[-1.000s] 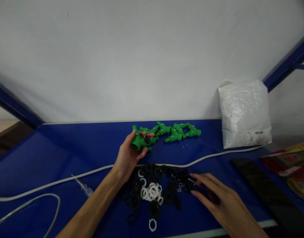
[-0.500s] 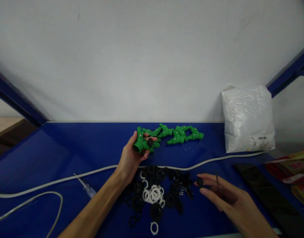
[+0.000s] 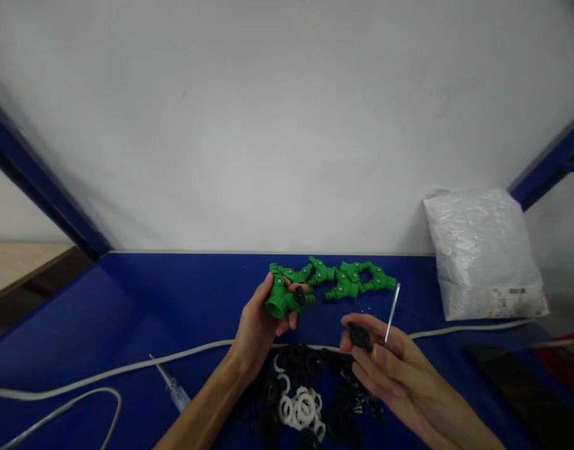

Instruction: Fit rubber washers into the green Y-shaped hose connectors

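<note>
My left hand (image 3: 256,328) is closed round a green plastic fitting (image 3: 283,298) with a small black part on it, held above the blue table (image 3: 127,312). My right hand (image 3: 390,365) pinches a small black round part (image 3: 360,337) at its fingertips. A thin metal tool (image 3: 391,305), perhaps a screwdriver shaft, sticks up from between the same fingers. Both hands hover over a pile of black and white rings (image 3: 305,397). Several more green fittings (image 3: 347,279) lie in a row just behind the hands.
A white cable (image 3: 127,369) crosses the table from left to right. A clear-handled screwdriver (image 3: 174,389) lies at the left of the pile. A white plastic bag (image 3: 483,253) leans against the wall at the right. A dark flat object (image 3: 525,394) lies at the near right.
My right hand has risen from the pile with a black part and the metal tool and moved toward my left hand. The camera has tilted up a little.
</note>
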